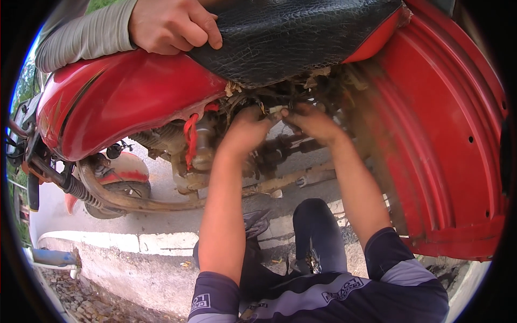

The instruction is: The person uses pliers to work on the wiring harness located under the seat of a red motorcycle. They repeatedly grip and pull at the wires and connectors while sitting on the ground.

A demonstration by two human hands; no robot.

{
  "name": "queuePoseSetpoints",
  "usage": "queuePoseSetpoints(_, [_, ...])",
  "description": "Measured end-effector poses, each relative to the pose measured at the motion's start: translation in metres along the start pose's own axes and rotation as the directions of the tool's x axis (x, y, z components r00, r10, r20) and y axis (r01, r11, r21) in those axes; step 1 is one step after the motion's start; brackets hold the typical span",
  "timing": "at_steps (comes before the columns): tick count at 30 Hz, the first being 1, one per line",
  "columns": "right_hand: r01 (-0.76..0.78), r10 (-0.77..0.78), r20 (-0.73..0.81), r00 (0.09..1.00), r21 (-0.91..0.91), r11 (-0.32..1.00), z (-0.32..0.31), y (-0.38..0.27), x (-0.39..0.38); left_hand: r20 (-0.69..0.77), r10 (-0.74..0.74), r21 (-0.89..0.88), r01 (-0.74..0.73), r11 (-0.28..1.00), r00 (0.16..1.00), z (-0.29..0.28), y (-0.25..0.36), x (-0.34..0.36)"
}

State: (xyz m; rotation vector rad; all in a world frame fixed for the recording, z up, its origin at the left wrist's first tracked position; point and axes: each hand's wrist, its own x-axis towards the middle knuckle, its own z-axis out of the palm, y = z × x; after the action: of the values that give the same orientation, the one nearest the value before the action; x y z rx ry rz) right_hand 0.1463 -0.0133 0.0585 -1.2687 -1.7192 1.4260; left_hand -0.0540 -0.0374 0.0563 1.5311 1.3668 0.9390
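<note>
Both my hands reach in under the cracked black seat (291, 40) of a red motorcycle, among dusty wires. My left hand (249, 128) is closed, its fingertips at a small whitish wire connector (277, 109) with thin yellowish wires beside it. From the other side, my right hand (312, 123) pinches at the same connector, thumb and fingers close together. The fingertips of the two hands nearly meet there. Shadow and the wiring partly hide what lies behind them.
Another person's hand (175, 24) rests on the seat's front edge, beside the red fuel tank (124, 94). A red strip (190, 140) hangs near the engine. A large ribbed red metal panel (431, 140) stands at the right. Below are a bent pipe (145, 203) and a kerb (118, 245).
</note>
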Motion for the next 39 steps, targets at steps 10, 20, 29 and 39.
queuePoseSetpoints(10, [0.190, -0.178, -0.095, 0.979, 0.128, 0.974, 0.002, 0.026, 0.013, -0.236, 0.145, 0.255, -0.083, 0.963, 0.961, 0.014, 0.001, -0.007])
queuePoseSetpoints(20, [0.245, -0.236, -0.088, 0.968, 0.112, 0.963, 0.003, 0.027, 0.015, -0.250, 0.222, 0.263, -0.155, 0.952, 0.942, 0.015, -0.002, -0.006])
queuePoseSetpoints(29, [0.305, -0.301, -0.264, 0.916, -0.028, 0.952, 0.020, 0.029, 0.010, -0.324, 0.158, -0.158, -0.218, 0.963, 0.933, 0.038, -0.031, -0.012])
queuePoseSetpoints(39, [0.139, -0.075, -0.340, 0.938, 0.167, 0.976, 0.030, 0.010, 0.011, -0.413, 0.017, -0.301, -0.154, 0.941, 0.910, 0.063, -0.031, 0.005])
